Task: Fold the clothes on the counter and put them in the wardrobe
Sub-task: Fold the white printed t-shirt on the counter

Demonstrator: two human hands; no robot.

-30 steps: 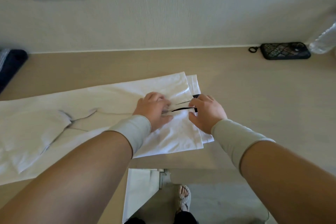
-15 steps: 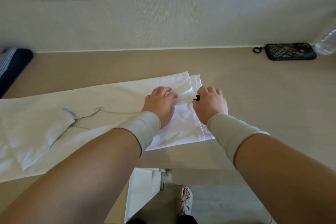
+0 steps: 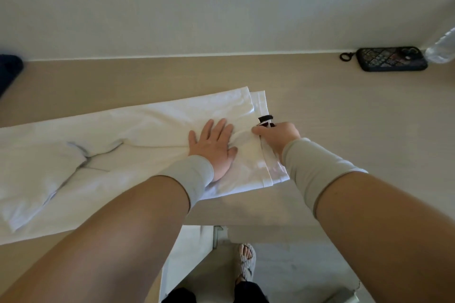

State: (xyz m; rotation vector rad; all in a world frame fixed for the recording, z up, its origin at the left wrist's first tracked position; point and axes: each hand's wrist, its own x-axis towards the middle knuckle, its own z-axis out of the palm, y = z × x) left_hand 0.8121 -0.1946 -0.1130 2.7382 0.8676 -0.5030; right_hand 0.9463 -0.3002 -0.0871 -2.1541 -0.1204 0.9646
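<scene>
My left hand (image 3: 213, 147) lies flat on the white cotton garment (image 3: 138, 135), its fingers (image 3: 216, 128) straight and slightly spread, pressing the cloth onto the pale beige wooden tabletop (image 3: 344, 110). The garment stretches from the left edge of view to just past the middle, its layered hems stacked at the right end. My right hand (image 3: 280, 136) sits at that hemmed end with its fingers curled, pinching the cloth edge just beside a small black strap (image 3: 265, 118) that pokes out there. Both wrists wear grey knit cuffs. Far back on the right, against the cream wall, a dark patterned rectangular pouch (image 3: 391, 58) lies next to a clear plastic bottle (image 3: 443, 48). A dark blue fabric bundle (image 3: 9, 67) sits at the left edge, well apart from the garment.
</scene>
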